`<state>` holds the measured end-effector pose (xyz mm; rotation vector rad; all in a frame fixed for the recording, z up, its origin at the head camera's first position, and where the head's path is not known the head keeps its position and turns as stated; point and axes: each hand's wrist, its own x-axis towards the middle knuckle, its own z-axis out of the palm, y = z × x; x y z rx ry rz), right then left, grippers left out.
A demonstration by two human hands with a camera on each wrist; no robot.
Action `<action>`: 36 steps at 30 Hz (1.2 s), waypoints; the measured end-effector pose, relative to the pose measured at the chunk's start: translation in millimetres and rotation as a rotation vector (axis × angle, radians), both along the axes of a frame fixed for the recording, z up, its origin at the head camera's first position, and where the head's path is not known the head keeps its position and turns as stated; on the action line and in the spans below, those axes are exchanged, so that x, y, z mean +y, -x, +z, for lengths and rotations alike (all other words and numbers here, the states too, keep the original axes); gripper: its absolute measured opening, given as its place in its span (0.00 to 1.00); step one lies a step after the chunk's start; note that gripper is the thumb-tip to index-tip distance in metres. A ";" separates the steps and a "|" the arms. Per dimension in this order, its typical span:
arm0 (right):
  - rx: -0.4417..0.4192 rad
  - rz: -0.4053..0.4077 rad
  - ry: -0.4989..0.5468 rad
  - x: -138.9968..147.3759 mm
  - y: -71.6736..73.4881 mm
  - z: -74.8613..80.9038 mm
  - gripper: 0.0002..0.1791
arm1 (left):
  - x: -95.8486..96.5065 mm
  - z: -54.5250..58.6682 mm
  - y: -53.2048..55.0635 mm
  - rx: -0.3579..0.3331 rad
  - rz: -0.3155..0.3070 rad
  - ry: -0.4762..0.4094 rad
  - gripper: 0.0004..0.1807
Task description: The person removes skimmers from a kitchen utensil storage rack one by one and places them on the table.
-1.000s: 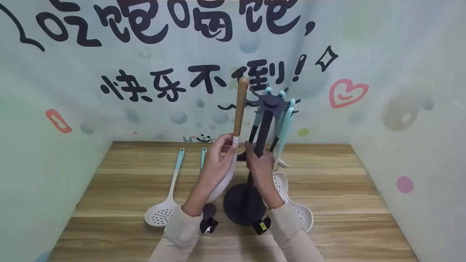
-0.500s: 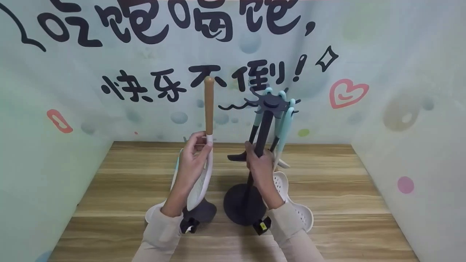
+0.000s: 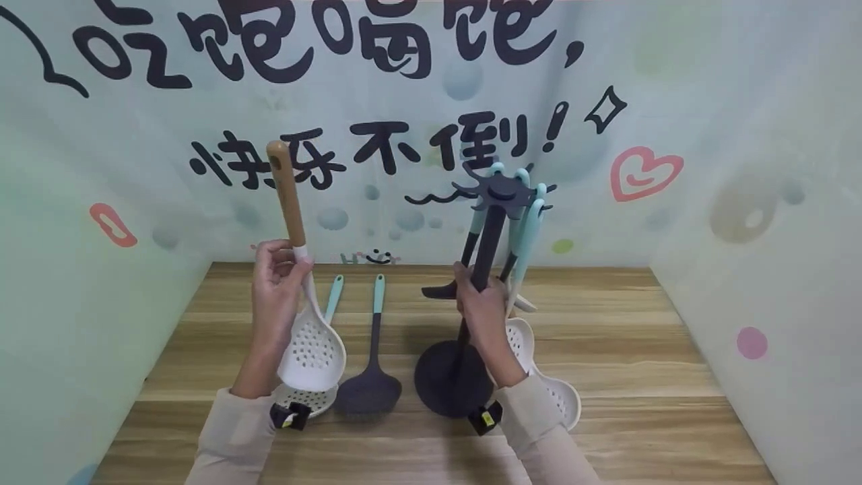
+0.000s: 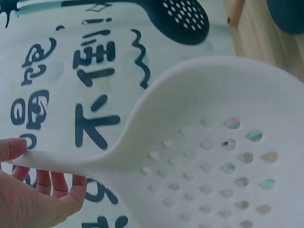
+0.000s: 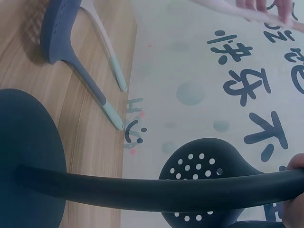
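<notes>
My left hand [image 3: 275,303] pinches the white neck of a skimmer [image 3: 314,353] just below its wooden handle [image 3: 288,199]. The skimmer is upright, handle up, its perforated bowl over the table's left side. In the left wrist view the bowl [image 4: 213,156] fills much of the picture, with thumb and fingers on its neck. My right hand [image 3: 482,306] grips the dark pole of a utensil rack [image 3: 502,192], which stands on a round base [image 3: 452,380]. Several teal-handled utensils hang from the rack's hooks, among them a dark perforated spoon [image 5: 202,159].
On the wooden table [image 3: 626,350] lie a dark grey turner [image 3: 369,392] and, partly under the held skimmer in this view, a teal-handled white skimmer [image 3: 306,401]. White perforated spoon heads [image 3: 560,404] show right of the rack, partly behind my right arm. A printed backdrop [image 3: 431,94] closes the back.
My left hand has carried the wooden-handled skimmer left, away from the rack, and its bowl has turned to face the head camera. My right hand stays on the pole.
</notes>
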<state>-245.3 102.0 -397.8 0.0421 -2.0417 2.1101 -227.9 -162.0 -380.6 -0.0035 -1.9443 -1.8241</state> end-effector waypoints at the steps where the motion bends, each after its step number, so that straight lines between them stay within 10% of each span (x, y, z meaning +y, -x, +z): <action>1: 0.000 0.002 0.003 0.3 -0.4 -0.1 0.22 | -6.0 -1.7 0.1 0.000 0.023 0.015 0.14; 15: -0.001 0.006 0.018 2.3 -1.0 -1.6 0.23 | -64.8 -29.4 10.6 -0.044 0.356 -0.025 0.09; 23: 0.011 0.002 -0.004 -1.4 -13.0 14.0 0.23 | -82.1 -57.8 14.9 -0.197 0.355 -0.106 0.12; 36: 0.031 0.016 -0.004 -3.7 -16.8 19.2 0.23 | -91.7 -105.3 19.9 -0.385 0.296 0.061 0.23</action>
